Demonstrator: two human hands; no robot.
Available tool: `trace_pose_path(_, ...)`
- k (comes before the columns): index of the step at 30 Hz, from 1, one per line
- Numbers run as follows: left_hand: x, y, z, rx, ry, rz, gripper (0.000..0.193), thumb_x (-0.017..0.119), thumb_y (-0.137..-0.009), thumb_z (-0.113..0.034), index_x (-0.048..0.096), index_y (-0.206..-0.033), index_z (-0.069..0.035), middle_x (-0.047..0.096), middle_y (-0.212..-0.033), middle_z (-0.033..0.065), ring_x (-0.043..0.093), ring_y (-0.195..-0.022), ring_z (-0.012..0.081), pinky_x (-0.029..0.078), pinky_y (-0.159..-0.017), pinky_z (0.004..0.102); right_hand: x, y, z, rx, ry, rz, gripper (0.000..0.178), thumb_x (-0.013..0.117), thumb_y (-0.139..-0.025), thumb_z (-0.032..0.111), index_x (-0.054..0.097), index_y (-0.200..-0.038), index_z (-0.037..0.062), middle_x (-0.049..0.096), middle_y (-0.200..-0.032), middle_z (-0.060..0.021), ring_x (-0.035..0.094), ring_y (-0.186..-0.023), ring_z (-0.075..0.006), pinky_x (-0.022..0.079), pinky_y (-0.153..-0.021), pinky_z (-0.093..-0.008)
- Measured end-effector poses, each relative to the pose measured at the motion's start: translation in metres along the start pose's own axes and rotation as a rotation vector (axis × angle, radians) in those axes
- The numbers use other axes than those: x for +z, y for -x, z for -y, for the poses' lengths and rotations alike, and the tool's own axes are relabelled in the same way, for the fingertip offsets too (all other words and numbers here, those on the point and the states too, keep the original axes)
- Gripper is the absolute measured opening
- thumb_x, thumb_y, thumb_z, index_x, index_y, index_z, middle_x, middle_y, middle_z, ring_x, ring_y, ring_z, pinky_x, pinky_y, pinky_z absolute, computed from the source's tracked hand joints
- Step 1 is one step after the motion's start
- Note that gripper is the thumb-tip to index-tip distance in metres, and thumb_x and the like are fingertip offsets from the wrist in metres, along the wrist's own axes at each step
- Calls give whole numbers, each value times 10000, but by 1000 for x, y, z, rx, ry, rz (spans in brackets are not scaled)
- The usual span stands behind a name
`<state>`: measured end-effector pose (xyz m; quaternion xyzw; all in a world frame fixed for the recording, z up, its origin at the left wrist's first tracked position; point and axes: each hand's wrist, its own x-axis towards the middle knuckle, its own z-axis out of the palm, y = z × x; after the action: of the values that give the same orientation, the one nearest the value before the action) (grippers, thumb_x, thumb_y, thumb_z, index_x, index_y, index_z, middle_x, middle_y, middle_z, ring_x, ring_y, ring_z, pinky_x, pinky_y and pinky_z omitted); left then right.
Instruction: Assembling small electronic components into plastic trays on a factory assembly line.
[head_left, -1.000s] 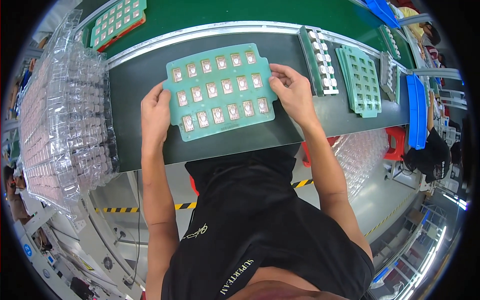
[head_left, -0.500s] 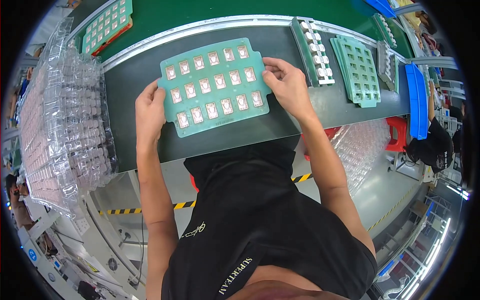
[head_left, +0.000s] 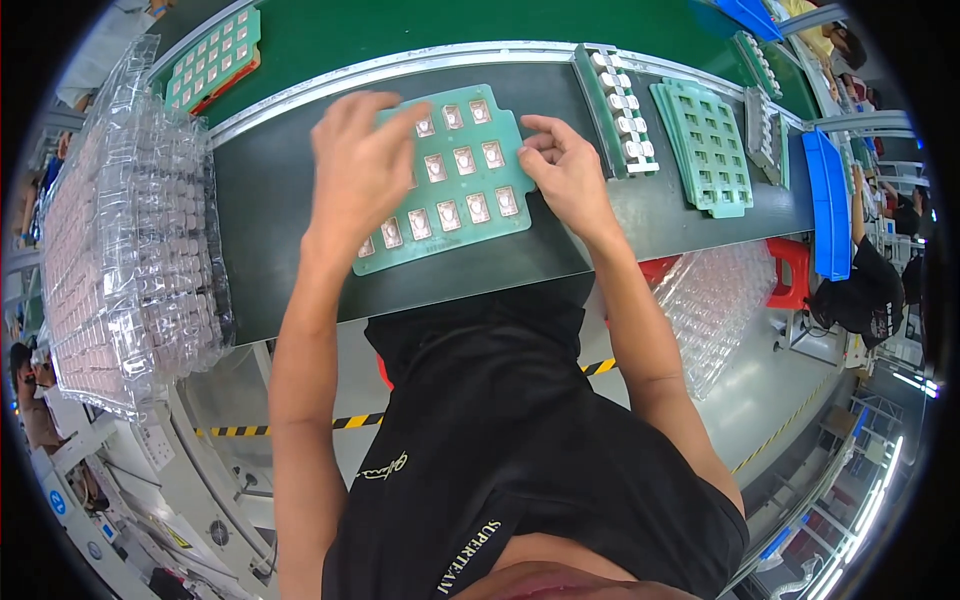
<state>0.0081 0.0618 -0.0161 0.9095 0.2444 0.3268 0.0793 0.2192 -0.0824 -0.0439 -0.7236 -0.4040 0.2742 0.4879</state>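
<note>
A flat green tray [head_left: 462, 205] lies on the dark table in front of me, with rows of small silvery rectangular parts in its pockets. My left hand [head_left: 362, 170] is over the tray's left half, slightly blurred, its fingers apart and hiding several pockets. I see nothing held in it. At the tray's right edge is my right hand [head_left: 570, 180], thumb and index finger parted and not gripping the tray.
Bulging clear plastic packs [head_left: 130, 250] are stacked at left. To the right stand a rack of white cylindrical pieces [head_left: 625, 115], stacked empty green trays [head_left: 712, 150] and a blue bin [head_left: 828, 205]. Another filled green tray [head_left: 213, 60] sits on the green conveyor [head_left: 400, 25] beyond the metal rail.
My left hand has left the tray's left edge and moved up and right over it. The right hand has loosened from the right edge. The tray now rests on the table.
</note>
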Motion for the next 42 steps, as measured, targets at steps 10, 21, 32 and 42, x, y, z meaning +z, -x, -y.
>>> trace_pose_path(10, 32, -19, 6, 156, -121, 256, 328, 601, -857, -23, 764, -1112, -151, 650, -1199, 39, 549, -1157, 293, 442, -988, 456, -2, 0, -3, 9, -25, 3, 435, 635, -870, 153, 632, -1258, -43, 743, -964, -118, 718, -851, -193, 565, -788, -334)
trace_pose_path(21, -23, 15, 29, -124, 76, -4, 340, 561, -903, -23, 712, -1204, -76, 687, -1105, 127, 622, -1001, 298, 503, -881, 401, -5, 6, -7, 73, -68, 86, 447, 638, -911, 173, 602, -1290, -62, 738, -965, -142, 721, -808, -190, 616, -650, -329)
trace_pose_path(32, -37, 81, 26, -1106, 977, 82, 475, 637, -964, -200, 553, -1312, 112, 707, -1015, 113, 652, -791, 124, 532, -660, 265, -2, 8, 3, 128, -88, 168, 447, 642, -946, 218, 610, -1267, -90, 745, -935, -133, 680, -757, -137, 572, -645, -288)
trace_pose_path(42, -37, 74, 34, -1100, 900, 200, 301, 632, -931, -184, 681, -1079, 73, 715, -887, 71, 625, -716, 91, 495, -615, 254, 2, -2, 6, 330, -216, 297, 334, 631, -973, 250, 687, -1118, -45, 702, -945, -43, 589, -795, -79, 460, -652, -253)
